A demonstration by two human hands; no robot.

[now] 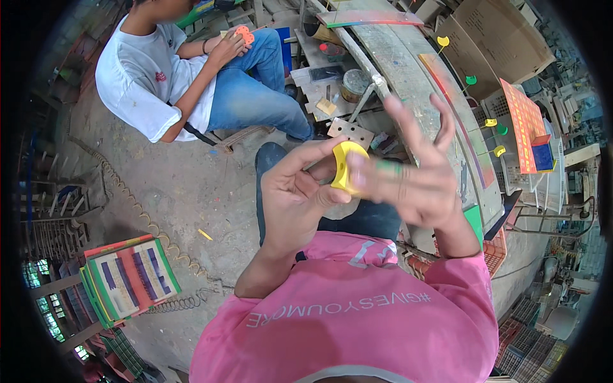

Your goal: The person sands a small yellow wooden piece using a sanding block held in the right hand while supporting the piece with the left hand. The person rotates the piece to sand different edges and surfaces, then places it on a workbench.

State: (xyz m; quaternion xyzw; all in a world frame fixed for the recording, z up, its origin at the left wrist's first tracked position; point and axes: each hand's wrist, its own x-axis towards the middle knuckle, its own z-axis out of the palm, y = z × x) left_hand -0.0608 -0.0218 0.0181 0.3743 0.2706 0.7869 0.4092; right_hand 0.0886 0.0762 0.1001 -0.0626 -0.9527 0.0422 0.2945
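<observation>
A small yellow crescent-shaped piece [343, 167] with a hole in it is held in front of my chest. My left hand [290, 191] pinches it between fingers and thumb along its hollow edge. From the other side my right hand [424, 182] meets the piece, its fingertips over the rounded edge. Motion smears the fingers there, so whether they grip anything is hidden. Two other fingers of that hand stretch up and apart. Across from me, a seated person's hands [230, 48] hold an orange piece with holes [243, 35].
A long paint-stained bench [408, 67] runs along the right, with yellow and green pieces [490, 122] on thin sticks. Behind it stand a cardboard box [495, 45] and an orange panel [517, 124]. A tub [355, 85] sits beside the bench. Stacked coloured boards [131, 277] and a coiled hose [137, 204] lie left.
</observation>
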